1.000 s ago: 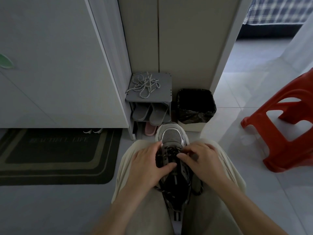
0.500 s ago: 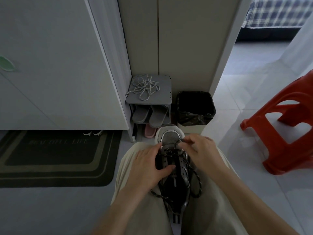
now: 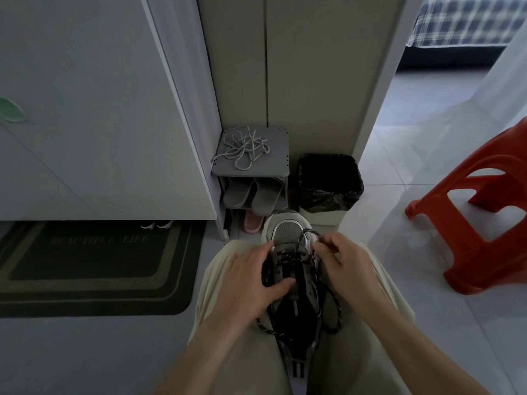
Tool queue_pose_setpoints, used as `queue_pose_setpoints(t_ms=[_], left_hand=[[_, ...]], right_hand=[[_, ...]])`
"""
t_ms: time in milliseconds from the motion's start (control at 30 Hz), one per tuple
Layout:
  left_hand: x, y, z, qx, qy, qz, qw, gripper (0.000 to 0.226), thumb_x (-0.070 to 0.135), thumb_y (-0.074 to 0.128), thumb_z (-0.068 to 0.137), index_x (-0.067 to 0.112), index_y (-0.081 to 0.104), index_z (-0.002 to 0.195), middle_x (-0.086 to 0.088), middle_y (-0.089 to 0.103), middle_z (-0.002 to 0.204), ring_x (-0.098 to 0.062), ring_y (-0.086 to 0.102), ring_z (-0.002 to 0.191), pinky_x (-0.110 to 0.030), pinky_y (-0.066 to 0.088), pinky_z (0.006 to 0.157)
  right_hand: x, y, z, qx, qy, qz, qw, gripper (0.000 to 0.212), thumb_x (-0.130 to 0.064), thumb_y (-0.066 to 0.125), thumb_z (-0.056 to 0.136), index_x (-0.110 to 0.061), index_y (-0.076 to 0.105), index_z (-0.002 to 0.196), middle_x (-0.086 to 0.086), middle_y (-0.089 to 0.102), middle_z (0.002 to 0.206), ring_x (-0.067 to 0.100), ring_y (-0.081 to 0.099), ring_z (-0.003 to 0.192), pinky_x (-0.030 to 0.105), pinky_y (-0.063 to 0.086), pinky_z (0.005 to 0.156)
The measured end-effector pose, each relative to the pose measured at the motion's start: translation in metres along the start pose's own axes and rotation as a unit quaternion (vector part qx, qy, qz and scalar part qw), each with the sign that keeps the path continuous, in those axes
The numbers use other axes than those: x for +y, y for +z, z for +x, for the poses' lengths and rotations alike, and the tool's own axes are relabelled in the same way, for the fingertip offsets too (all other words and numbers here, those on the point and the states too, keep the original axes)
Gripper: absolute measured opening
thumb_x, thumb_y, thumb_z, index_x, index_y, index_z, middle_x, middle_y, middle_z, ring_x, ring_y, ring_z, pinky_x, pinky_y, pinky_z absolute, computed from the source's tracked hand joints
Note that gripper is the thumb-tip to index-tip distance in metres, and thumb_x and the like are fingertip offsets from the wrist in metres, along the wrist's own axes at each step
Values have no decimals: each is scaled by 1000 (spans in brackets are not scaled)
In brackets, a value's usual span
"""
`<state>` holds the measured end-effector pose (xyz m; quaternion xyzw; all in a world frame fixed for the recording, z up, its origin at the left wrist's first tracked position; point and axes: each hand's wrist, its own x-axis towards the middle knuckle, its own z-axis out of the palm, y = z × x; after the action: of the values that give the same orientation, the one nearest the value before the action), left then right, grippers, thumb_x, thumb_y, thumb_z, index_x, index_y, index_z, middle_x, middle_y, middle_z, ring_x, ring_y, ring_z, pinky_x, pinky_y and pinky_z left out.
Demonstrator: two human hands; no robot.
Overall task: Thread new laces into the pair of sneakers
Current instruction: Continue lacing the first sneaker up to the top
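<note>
Right hand (image 3: 346,266) pinches braided dark lace (image 3: 309,233) above mesh-toed sneaker (image 3: 286,232).

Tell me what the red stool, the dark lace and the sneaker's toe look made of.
The red stool: probably moulded plastic, smooth, slight sheen, one uniform piece. The dark lace: braided cord, likely synthetic, matte, light flecks. The sneaker toe: grey mesh fabric, fine grid texture; white surround unclear.

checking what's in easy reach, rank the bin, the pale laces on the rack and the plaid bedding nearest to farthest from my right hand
1. bin: just ahead of the right hand, beyond the sneaker's toe.
2. pale laces: farther ahead and to the left, on the rack top.
3. plaid bedding: far off, at the upper right of the view.
</note>
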<state>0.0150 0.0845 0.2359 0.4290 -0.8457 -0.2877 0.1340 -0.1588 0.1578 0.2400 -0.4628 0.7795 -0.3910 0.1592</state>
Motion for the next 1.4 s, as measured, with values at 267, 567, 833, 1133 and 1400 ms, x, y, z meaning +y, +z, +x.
queue_pose_setpoints(t_ms=[267, 567, 833, 1133, 1400], left_hand=[[0, -1, -2, -4, -14, -4, 1000, 80, 59, 62, 78, 32, 28, 145, 16, 43, 140, -3, 35, 127, -24, 23, 108], [1, -3, -2, -18, -25, -10, 999, 76, 58, 61, 80, 34, 28, 145, 16, 50, 134, -7, 41, 124, -37, 24, 113], [-1, -2, -2, -16, -31, -20, 999, 77, 58, 61, 79, 35, 27, 145, 15, 51, 134, -6, 41, 126, -38, 21, 115], [-2, -3, -2, -25, -22, -10, 999, 75, 58, 58, 81, 35, 26, 145, 17, 49, 134, -6, 42, 126, -40, 20, 115], [-5, 2, -2, -24, -21, -23, 999, 78, 58, 60, 80, 33, 27, 146, 14, 51, 135, -5, 46, 124, -40, 20, 116]], right_hand=[[4, 6, -2, -52, -50, -57, 996, 8, -24, 67, 85, -17, 70, 85, -7, 66, 81, 12, 60, 74, 27, 47, 72], [-15, -10, 5, -16, 60, 33, 997, 13, -33, 61, 89, -25, 64, 80, -6, 65, 70, 5, 59, 63, 11, 42, 53], [-3, 2, -2, -68, 49, -19, 996, 22, -32, 68, 84, -13, 66, 72, 0, 63, 62, 13, 57, 58, 18, 40, 55], [1, -26, 18, -21, 71, 35, 997, 23, -38, 68, 82, -23, 63, 66, -1, 61, 61, 13, 49, 51, 24, 40, 51], [2, -1, -2, -99, 5, -40, 994, 14, -33, 70, 81, -34, 64, 68, -13, 64, 65, 0, 59, 63, 19, 47, 62]])
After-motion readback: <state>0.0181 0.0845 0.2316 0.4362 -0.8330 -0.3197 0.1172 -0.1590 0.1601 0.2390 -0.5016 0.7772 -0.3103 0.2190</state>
